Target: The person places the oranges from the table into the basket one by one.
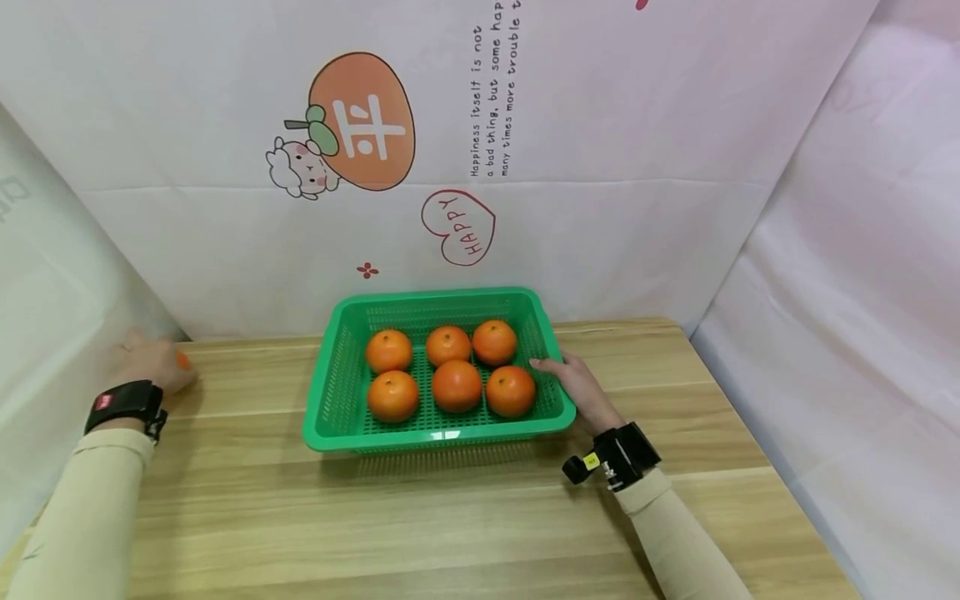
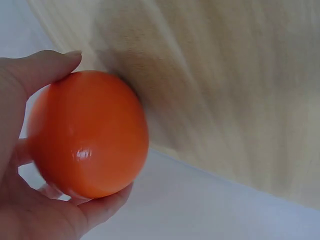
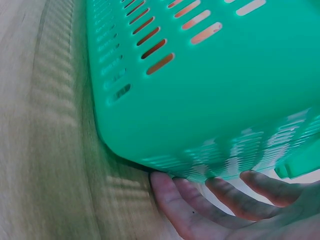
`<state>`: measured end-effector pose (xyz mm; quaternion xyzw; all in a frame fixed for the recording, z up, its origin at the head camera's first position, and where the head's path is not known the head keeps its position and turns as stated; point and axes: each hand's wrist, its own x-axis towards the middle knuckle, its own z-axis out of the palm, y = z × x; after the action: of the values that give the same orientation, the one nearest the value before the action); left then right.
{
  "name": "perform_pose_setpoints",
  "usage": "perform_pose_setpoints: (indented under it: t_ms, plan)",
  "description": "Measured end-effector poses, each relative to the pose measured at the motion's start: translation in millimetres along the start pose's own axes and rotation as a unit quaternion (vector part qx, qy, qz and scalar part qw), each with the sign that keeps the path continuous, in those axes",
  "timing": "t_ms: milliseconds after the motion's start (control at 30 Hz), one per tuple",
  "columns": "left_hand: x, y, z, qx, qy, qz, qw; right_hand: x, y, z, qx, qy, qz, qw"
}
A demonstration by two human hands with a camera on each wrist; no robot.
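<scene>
At the far left of the table, my left hand (image 1: 153, 364) holds an orange (image 2: 90, 135). In the left wrist view the thumb lies on one side of the fruit and fingers curl under the other; the head view shows only a sliver of it. A green plastic basket (image 1: 442, 435) stands at the middle of the table with several oranges (image 1: 457, 386) in two rows. My right hand (image 1: 585, 390) grips the basket's right side, its thumb over the rim. Below, in the right wrist view, the fingertips (image 3: 220, 185) touch the slotted outer wall near the tabletop.
The wooden table (image 1: 420, 525) ends at a white printed cloth (image 1: 600, 233) hanging behind the basket. White cloth also closes in the left and right sides, and my left hand is close to the left one. Each wrist wears a black strap (image 1: 630, 457).
</scene>
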<state>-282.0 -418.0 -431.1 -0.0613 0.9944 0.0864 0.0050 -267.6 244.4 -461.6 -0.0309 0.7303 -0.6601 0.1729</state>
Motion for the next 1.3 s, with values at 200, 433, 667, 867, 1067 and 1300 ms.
perform_pose_setpoints:
  t_ms: [200,433,667,867,1067,1300]
  plan:
    - [-0.9,-8.2,2.4,-0.016,-0.01,-0.017,0.9997,-1.2,-3.1,-0.4,0.001,-0.003,0.0,1.0]
    - [-5.8,-7.3,-0.9,-0.014,-0.014,-0.015,0.9997,-3.0,-5.1,-1.9,-0.007,-0.001,0.002,1.0]
    - [-11.9,-12.6,1.2,-0.018,-0.005,-0.006,0.9998,-1.8,-2.8,-0.7,-0.013,0.001,0.003,1.0]
    - [-14.7,-15.0,5.0,-0.028,0.008,-0.02,0.9994,-1.4,-1.5,0.5,-0.009,0.001,0.006,1.0]
    - [-18.1,-13.7,10.7,-0.034,0.03,-0.017,0.9988,-1.4,-0.9,-0.4,-0.008,-0.004,0.007,1.0]
    - [-20.2,-11.2,15.1,-0.032,0.042,-0.014,0.9985,-0.4,-1.6,-0.7,-0.005,-0.007,0.008,1.0]
